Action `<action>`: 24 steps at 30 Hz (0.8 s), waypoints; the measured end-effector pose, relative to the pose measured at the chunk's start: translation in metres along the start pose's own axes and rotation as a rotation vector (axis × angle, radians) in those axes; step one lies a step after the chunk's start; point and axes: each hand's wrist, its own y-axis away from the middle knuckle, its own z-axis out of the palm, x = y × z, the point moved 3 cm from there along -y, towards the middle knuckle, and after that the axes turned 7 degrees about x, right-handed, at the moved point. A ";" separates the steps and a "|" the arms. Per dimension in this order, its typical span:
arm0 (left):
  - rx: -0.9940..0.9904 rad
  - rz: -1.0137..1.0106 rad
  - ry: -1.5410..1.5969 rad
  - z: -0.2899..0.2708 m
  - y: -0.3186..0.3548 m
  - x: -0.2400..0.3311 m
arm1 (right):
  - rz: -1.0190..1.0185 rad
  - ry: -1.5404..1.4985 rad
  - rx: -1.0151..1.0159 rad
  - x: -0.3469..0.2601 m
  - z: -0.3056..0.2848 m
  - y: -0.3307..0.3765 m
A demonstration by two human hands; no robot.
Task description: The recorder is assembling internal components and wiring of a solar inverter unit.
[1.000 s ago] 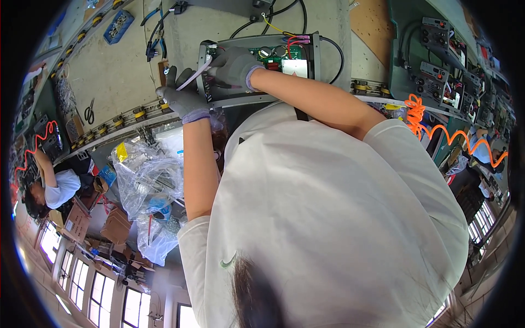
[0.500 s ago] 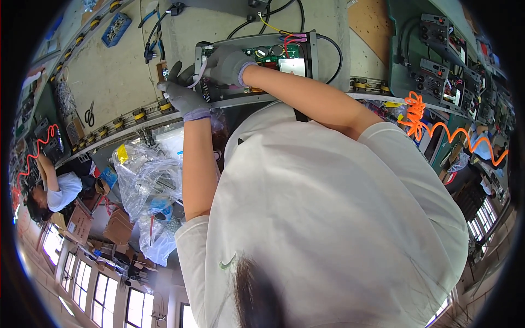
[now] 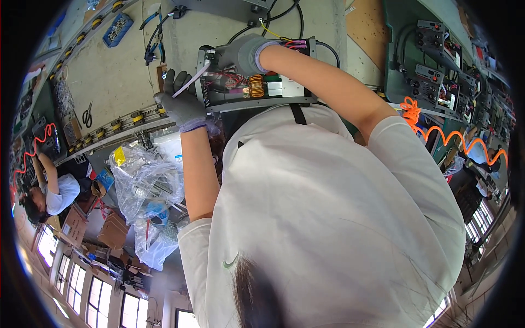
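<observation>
An open metal equipment casing (image 3: 249, 103) lies in front of me, with a copper-wound coil (image 3: 256, 86), a white block (image 3: 292, 87) and thin red wires (image 3: 232, 82) inside. My right hand (image 3: 240, 56), in a grey glove, reaches over the casing's far left corner; its fingertips are hard to make out. At the casing's left end panel is my left hand (image 3: 183, 103), also gloved, palm up with thumb and fingers apart. A pale lilac strip (image 3: 192, 81) runs from the panel's top across that palm and fingers.
Beyond the casing stands a grey unit (image 3: 232, 8) with black cables. Pliers (image 3: 150, 22), scissors (image 3: 87, 116) and a blue bin of small parts (image 3: 117, 30) are to the left. Clear plastic bags (image 3: 145, 186) hang below the roller rail (image 3: 120, 124). An orange coiled hose (image 3: 437, 131) crosses on the right.
My right hand has shifted up and right. The casing has tilted, so its coil and red wires now show instead of a green board. The strip, curved before, is straight.
</observation>
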 end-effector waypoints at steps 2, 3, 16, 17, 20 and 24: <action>0.010 -0.013 -0.003 0.000 0.000 -0.001 | -0.005 0.098 -0.075 -0.001 0.007 -0.001; 0.008 -0.012 -0.001 0.001 0.000 -0.001 | -0.015 0.061 -0.005 0.000 0.009 -0.002; -0.357 0.329 -0.341 0.019 0.028 0.035 | 0.258 -0.824 0.469 0.055 -0.027 0.023; -0.416 0.337 -0.534 0.026 0.033 0.042 | 0.201 -0.830 0.399 0.045 -0.025 0.020; -0.440 0.457 -0.680 0.050 0.048 0.041 | 0.120 -0.458 0.449 0.018 -0.020 0.020; -0.497 0.598 -0.855 0.073 0.066 0.043 | 0.173 -0.275 0.362 0.006 -0.006 0.014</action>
